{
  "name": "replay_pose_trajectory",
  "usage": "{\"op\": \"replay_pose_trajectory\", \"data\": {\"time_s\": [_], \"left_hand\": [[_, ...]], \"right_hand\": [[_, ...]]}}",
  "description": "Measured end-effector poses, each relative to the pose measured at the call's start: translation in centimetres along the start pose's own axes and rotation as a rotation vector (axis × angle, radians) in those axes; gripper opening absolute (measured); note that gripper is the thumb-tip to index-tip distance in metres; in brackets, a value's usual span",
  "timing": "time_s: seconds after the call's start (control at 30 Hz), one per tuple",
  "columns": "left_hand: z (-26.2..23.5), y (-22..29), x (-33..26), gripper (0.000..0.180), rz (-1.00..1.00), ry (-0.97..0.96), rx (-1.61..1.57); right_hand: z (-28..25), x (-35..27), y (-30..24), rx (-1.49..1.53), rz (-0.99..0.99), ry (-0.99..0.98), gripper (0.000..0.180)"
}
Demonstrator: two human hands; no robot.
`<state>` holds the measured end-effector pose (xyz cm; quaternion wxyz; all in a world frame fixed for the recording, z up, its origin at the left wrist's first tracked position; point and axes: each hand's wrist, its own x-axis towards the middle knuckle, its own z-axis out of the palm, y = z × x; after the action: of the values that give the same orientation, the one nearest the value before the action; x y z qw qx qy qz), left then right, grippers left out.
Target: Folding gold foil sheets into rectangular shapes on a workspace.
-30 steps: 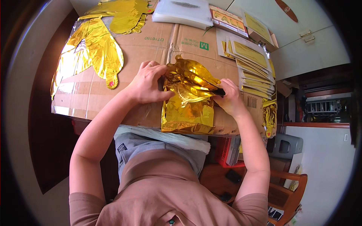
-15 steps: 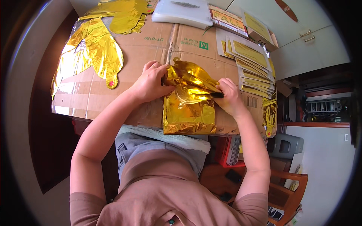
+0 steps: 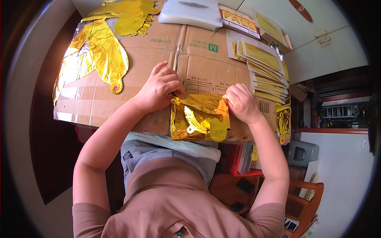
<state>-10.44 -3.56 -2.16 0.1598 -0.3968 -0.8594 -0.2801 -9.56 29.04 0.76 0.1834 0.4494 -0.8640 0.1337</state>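
Home-based packing station: flattened cardboard box (image 3: 198,51) as worktop, fanned stack of bagged gold foil items (image 3: 266,75), loose foil balloons (image 3: 99,51), white cabinet doors (image 3: 317,39), wooden chair (image 3: 305,198) alongside

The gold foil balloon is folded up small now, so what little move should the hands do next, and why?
Probably press the fold flat. Both the left hand and right hand pinch the top edge of the gold foil balloon, whose lower part looks puffy and hangs over the cardboard's edge.

Shiny gold foil balloon (image 3: 200,118), deflated and folded into a crinkled rectangle, at the cardboard's near edge.
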Motion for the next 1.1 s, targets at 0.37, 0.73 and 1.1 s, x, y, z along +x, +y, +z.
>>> {"op": "replay_pose_trajectory", "data": {"time_s": [0.37,0.73,1.1], "left_hand": [[-0.9,0.3,-0.4,0.034,0.094,-0.028,0.01],[-1.0,0.5,-0.1,0.03,0.167,0.012,0.094],[-0.9,1.0,-0.3,0.024,0.193,0.007,0.2]], "right_hand": [[0.0,-0.2,0.7,-0.134,-0.17,-0.008,0.01],[-0.2,-0.4,1.2,-0.131,-0.172,-0.004,0.008],[-1.2,-0.1,1.0,-0.111,-0.172,-0.086,0.015]]}}
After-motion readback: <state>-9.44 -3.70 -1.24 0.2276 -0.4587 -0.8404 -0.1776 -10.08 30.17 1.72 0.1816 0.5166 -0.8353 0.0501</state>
